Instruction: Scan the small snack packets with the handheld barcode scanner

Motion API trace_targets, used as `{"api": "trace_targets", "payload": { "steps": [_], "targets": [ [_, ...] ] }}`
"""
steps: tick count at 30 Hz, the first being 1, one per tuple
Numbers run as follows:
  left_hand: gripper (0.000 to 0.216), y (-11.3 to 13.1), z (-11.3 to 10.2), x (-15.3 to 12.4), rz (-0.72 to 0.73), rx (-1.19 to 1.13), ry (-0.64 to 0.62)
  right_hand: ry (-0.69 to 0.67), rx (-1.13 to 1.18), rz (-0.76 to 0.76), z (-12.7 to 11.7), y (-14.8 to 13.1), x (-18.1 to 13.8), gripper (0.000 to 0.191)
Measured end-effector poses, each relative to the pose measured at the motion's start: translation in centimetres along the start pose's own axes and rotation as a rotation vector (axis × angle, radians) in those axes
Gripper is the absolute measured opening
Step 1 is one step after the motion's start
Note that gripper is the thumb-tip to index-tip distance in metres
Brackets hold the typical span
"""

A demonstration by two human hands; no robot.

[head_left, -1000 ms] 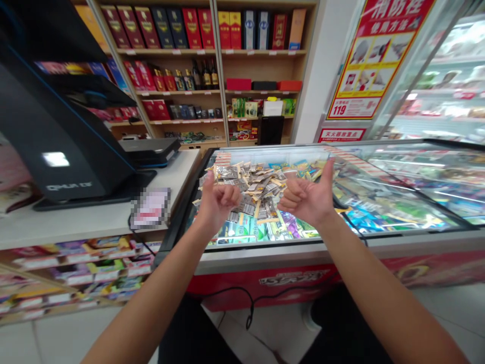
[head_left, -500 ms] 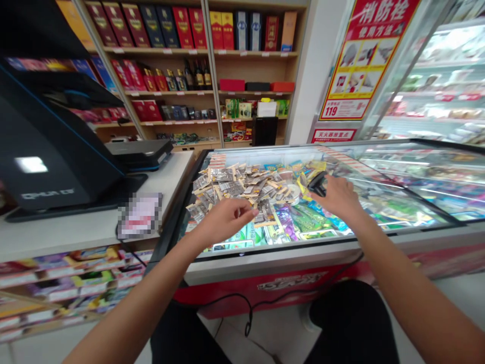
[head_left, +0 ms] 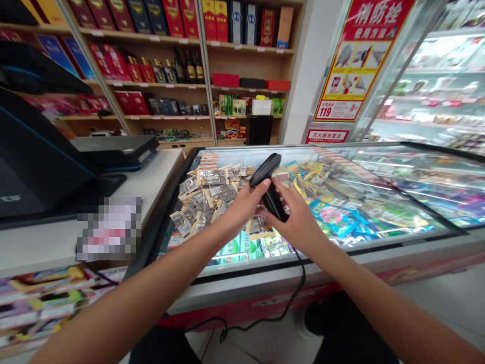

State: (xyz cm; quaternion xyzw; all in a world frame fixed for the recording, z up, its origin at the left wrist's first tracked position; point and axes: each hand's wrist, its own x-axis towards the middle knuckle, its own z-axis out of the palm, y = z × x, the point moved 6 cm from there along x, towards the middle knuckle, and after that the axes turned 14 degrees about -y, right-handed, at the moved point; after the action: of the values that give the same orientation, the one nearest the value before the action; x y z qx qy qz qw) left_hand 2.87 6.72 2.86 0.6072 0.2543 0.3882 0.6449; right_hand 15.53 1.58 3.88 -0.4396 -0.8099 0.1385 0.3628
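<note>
A black barcode scanner (head_left: 267, 170) is held up over the glass-topped freezer (head_left: 206, 275), its head tilted up to the right. My right hand (head_left: 301, 220) is wrapped around its handle from the right. From the left, my left hand (head_left: 246, 205) grips the scanner near its neck, the thumb lying against it and the other fingers mostly hidden. A black cable (head_left: 299, 283) runs down from the handle past the freezer front. Beneath and left of my hands, many small clear packets with brown cards (head_left: 208, 197) lie heaped on the glass.
A counter (head_left: 162, 177) at left bears a black checkout machine (head_left: 41, 167), a flat scale (head_left: 113, 149) and a blurred-out item (head_left: 109, 227). Colourful frozen packs (head_left: 341, 217) show through the glass. Shelves of boxes and bottles (head_left: 189, 65) stand behind. Cable loops hang near my legs.
My right hand has brought the scanner left and nearer from over the freezer's middle. My left hand has moved right and taken hold of it too. The view has shifted slightly.
</note>
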Motion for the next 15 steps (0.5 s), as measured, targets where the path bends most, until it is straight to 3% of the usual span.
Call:
{"api": "trace_targets", "payload": {
  "steps": [3,6,9,11,13,15],
  "targets": [
    [0.039,1.3,-3.1,0.0,0.109,-0.103,0.225,0.02,0.002,-0.124,-0.8,-0.8,2.9,0.04],
    [0.039,2.6,-6.0,-0.9,0.157,-0.16,0.353,0.023,-0.063,0.026,-2.9,2.3,7.0,0.034],
    [0.04,2.9,-7.4,-1.5,0.143,-0.238,0.317,-0.392,-0.23,0.239,-1.7,6.2,10.3,0.051],
    [0.038,2.5,-7.4,-1.7,0.097,-0.262,0.242,-0.621,-0.269,0.299,-0.2,7.9,10.8,0.057],
    [0.036,2.1,-7.3,-1.7,0.061,-0.214,0.19,-0.662,-0.242,0.295,0.8,8.5,10.6,0.053],
    [0.034,1.9,-7.2,-1.6,0.056,-0.137,0.169,-0.622,-0.181,0.273,1.5,8.5,10.1,0.047]
  ]
}}
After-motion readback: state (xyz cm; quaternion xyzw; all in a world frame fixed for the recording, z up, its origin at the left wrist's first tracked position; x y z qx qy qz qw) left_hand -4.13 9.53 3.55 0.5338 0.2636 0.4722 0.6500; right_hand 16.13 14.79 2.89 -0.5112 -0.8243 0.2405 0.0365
